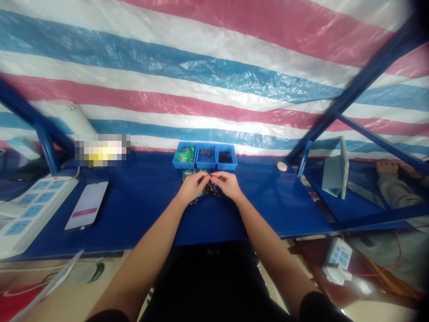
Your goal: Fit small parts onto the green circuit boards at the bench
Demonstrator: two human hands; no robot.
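Observation:
My left hand and my right hand meet fingertip to fingertip over the blue table. Both are closed in a pinch, and whatever lies between the fingers is too small to make out. Beneath and between them is a loose pile of small brass-and-dark parts. A green-grey packet or board lies just behind my left hand, partly covered by it. Just beyond stand three joined blue bins: one with green plastic bags, one with small metal parts, one with dark screw-like pieces.
A phone and a white power strip lie at left. A round whitish object sits at right near the blue frame post. Beyond it are a tablet on a stand and another person's hand.

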